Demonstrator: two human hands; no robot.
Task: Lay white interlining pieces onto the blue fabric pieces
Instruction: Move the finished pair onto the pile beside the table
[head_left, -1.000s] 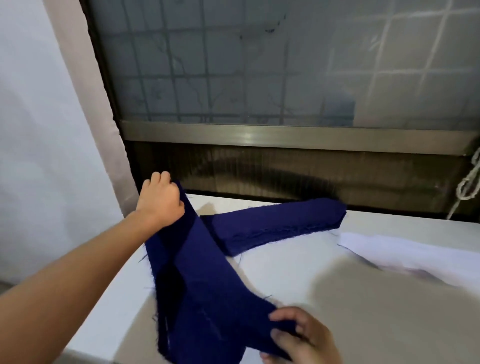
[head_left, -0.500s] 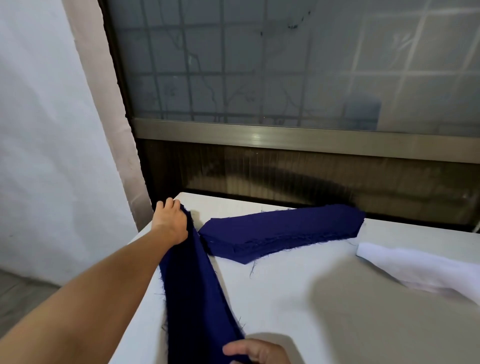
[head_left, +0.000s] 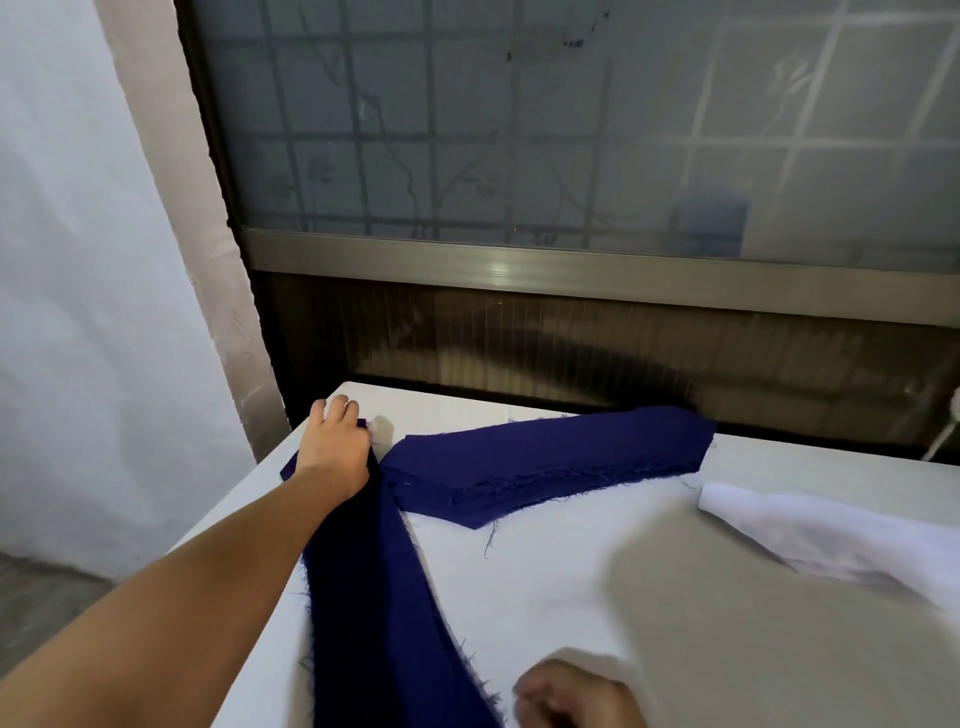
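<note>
The left hand (head_left: 335, 447) grips the far end of a blue strip (head_left: 374, 613) on the table (head_left: 597, 597); the right hand (head_left: 576, 696) is too blurred to tell. The white interlining (head_left: 841, 540) lies well apart at right, none laid on blue yet.

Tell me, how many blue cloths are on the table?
2. One long strip runs from the left hand to the near edge; one stack lies by the window. Its edge shows layers, so more pieces may hide inside.
</note>
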